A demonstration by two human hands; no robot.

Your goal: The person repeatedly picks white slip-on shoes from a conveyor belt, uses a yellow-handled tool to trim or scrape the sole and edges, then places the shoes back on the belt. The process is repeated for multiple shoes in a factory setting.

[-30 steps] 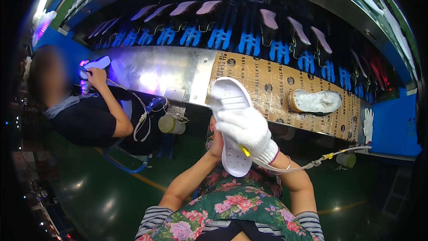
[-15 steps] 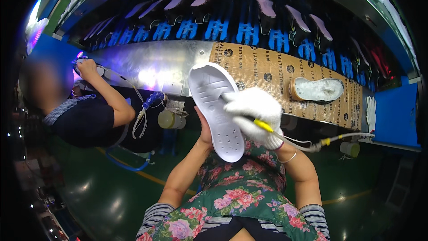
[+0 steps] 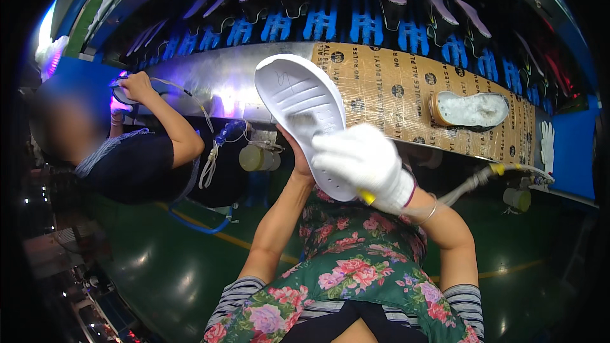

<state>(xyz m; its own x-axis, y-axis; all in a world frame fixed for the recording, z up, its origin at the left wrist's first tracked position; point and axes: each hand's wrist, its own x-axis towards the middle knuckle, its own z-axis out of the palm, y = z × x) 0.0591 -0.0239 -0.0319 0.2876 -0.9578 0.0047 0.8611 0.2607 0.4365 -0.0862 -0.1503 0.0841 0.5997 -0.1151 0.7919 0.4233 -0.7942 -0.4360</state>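
Observation:
A white shoe sole (image 3: 289, 86), ridged toward its far end and dotted with small holes at the near end, is tilted in front of me. Bare, my left hand (image 3: 298, 154) grips it along its left edge; most of those fingers are behind the sole. Over the sole's inner face, my white-gloved right hand (image 3: 362, 162) is closed round a brush, whose yellow handle piece (image 3: 366, 197) shows below the palm. Its greyish bristles appear blurred against the middle of the sole. A pale hose (image 3: 473, 181) runs from near my right wrist to the bench's right end.
Brown printed cardboard (image 3: 375, 82) covers the bench's right half; another sole (image 3: 473, 111) with a whitish inside lies there. Beyond, soles hang on a rack with blue clamps (image 3: 319, 24). White gloves (image 3: 547, 143) hang at right. A co-worker's arm (image 3: 168, 121) works at left.
The sole has shifted up and left in view and tilts more. My right hand and brush now cover more of its near end. The whole view has shifted slightly.

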